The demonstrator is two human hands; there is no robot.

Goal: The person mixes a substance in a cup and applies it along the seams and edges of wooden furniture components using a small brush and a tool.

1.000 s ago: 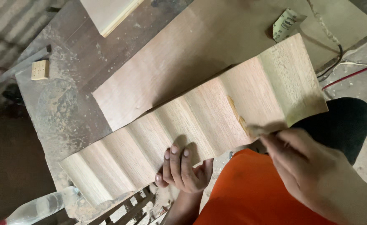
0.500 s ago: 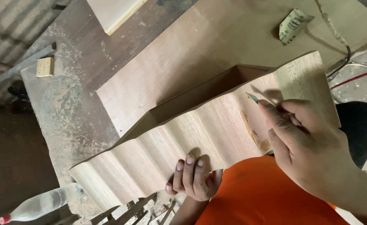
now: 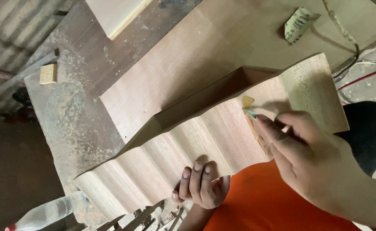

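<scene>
The wavy wooden panel [image 3: 188,149] stood tilted on its edge over a flat brown board [image 3: 188,64] on the dusty tabletop [image 3: 68,124]. The left hand [image 3: 201,186] gripped its lower edge, fingers curled over the face. The right hand [image 3: 301,149] pinched a small scrap of sandpaper [image 3: 250,112] against a groove. A folded sandpaper sheet [image 3: 299,23] lay well apart; a plastic bottle [image 3: 47,214] lay lower left.

Dusty workbench [image 3: 74,122]: plywood sheet [image 3: 205,55], small wood block [image 3: 48,73], sandpaper scrap [image 3: 298,23].
</scene>
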